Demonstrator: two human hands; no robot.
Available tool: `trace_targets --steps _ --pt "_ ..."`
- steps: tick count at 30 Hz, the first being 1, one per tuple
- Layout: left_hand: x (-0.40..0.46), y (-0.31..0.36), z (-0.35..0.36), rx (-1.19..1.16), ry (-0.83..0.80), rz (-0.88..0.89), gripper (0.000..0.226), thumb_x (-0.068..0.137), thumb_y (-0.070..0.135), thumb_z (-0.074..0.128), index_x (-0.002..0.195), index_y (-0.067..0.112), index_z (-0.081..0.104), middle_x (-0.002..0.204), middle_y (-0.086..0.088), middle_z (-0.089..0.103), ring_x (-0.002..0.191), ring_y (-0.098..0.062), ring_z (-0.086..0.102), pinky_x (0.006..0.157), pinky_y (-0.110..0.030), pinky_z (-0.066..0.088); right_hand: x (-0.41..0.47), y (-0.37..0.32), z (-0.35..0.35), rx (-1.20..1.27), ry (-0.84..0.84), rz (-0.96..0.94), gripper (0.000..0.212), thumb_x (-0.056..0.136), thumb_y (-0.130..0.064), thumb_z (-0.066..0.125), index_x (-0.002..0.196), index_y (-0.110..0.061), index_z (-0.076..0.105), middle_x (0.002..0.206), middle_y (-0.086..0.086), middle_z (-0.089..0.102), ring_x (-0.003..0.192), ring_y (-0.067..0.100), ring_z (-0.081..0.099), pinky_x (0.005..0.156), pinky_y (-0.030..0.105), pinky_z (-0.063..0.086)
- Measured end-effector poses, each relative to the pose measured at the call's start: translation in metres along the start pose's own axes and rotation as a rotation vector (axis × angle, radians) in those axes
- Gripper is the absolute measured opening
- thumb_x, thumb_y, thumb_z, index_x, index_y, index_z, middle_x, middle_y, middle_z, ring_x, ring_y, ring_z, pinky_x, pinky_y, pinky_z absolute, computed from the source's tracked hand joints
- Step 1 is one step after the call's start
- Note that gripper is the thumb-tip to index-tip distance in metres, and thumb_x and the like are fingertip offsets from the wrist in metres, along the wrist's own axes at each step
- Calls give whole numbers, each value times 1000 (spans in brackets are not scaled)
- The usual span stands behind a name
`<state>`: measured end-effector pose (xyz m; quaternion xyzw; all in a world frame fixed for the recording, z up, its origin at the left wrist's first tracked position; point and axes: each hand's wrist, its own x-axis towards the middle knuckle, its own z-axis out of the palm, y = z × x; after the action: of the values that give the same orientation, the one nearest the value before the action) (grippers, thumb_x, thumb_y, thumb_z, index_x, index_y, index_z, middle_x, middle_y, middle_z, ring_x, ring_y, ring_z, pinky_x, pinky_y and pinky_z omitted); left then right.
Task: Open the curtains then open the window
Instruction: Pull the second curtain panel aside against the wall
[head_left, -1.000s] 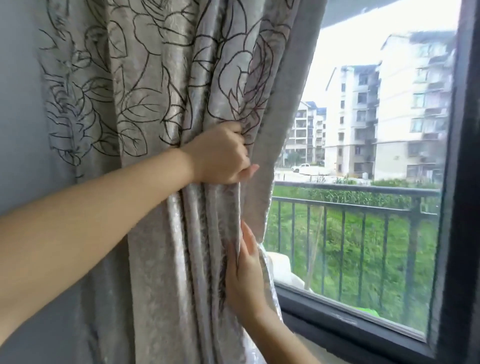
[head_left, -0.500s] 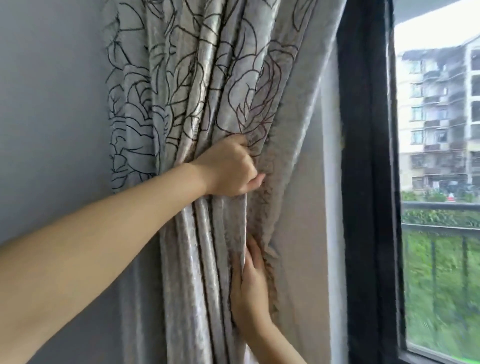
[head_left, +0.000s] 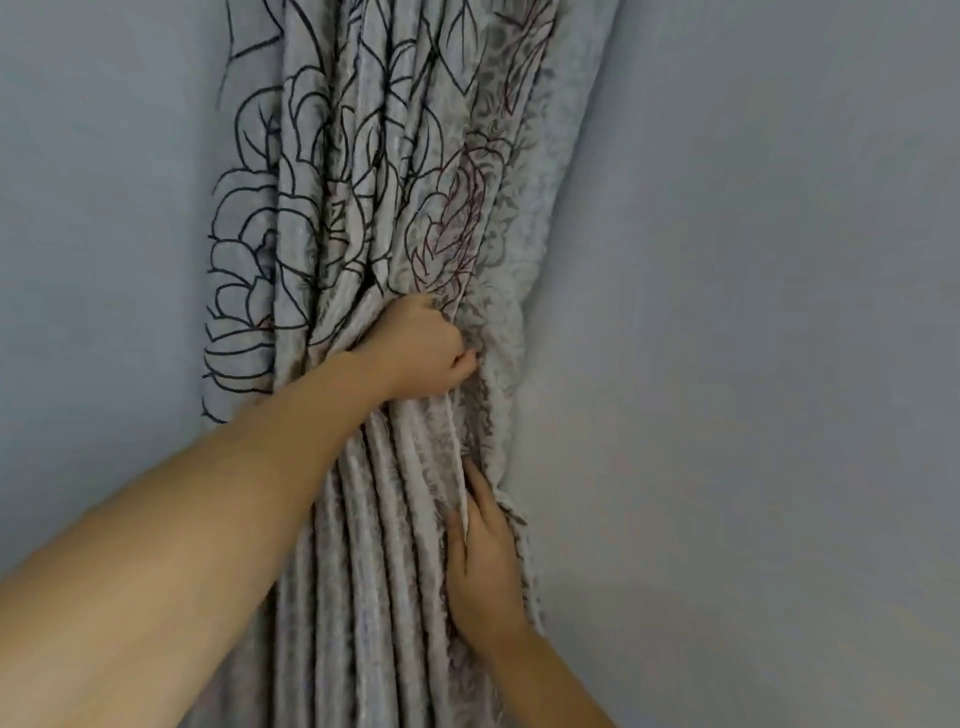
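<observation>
Grey wall (head_left: 753, 312) fills the background. Curtain (head_left: 374, 156), bunched into folds, hangs at centre. Left hand (head_left: 421, 351) is clenched around the gathered folds; right hand (head_left: 485, 561), at 5 o'clock of it, lies with fingers tucked among the lower pleats.

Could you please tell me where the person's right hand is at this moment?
In the head view, the right hand lies low and centre, fingers pressed into the gathered curtain's right edge, below the left hand.
</observation>
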<state>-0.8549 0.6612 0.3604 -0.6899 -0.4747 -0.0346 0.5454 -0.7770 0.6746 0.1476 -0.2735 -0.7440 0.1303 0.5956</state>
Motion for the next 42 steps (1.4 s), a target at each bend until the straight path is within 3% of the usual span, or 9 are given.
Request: trace_targets --steps 3,8,13,16,20,26,30,36,42 --pt "3 1 15 18 -7 11 55 94 34 24 72 10 67 72 -5 70 64 -23 54 92 -33 37 9 10 32 41 49 -18 44 86 -64 4 129 -60 -5 149 -21 14 135 -2 17 114 25 18" --pt "-2 2 23 -2 31 4 50 95 28 25 59 12 57 64 -8 67 47 -21 31 90 -34 32 9 18 51 160 94 -18 47 93 -50 18 135 -56 -2 150 -22 8 140 3 12 116 37 21" --pt "-19 11 26 -111 128 -24 57 91 27 25 56 5 65 51 -9 64 47 -23 44 83 -34 36 -7 11 28 87 -49 -7 49 97 -34 26 141 -39 4 155 -11 12 138 -3 10 115 18 10" --pt "-37 27 27 -178 238 -23 58 87 29 27 46 5 61 44 -9 60 45 -23 50 77 -34 35 -39 4 -9 45 -191 44 47 95 -44 28 136 -48 6 153 -20 7 138 -7 4 115 22 11" --pt "-68 80 14 -294 363 133 52 90 29 35 52 8 64 51 -6 63 54 -24 55 80 -36 34 -93 -11 -77 27 -96 130 49 86 -63 30 133 -52 20 146 -17 29 134 -1 26 110 23 27" --pt "-108 167 -36 -643 423 197 38 89 23 43 57 13 60 54 -5 59 54 -25 51 84 -33 37 -187 -56 -161 -56 152 269 42 82 -50 42 124 -50 37 119 -22 54 110 6 55 81 11 45" --pt "-159 204 -83 -1195 224 283 25 90 26 42 74 14 57 68 1 52 65 -15 46 72 -30 41 -278 -94 -202 -160 256 399 51 81 -67 40 127 -45 37 118 -20 56 108 12 58 85 29 51" --pt "-274 244 -120 -1917 -19 2 25 86 35 40 92 27 63 86 -1 63 71 -2 58 67 -9 42 -452 -177 -238 -259 370 702 43 81 -56 44 123 -51 42 117 -20 59 106 10 59 83 37 51" --pt "-379 325 -142 -2206 -280 -256 28 84 43 40 89 33 65 79 5 67 76 -11 61 80 -21 45 -586 -253 -253 -322 620 995 40 77 -41 46 115 -53 49 112 -18 63 98 10 63 78 35 53"
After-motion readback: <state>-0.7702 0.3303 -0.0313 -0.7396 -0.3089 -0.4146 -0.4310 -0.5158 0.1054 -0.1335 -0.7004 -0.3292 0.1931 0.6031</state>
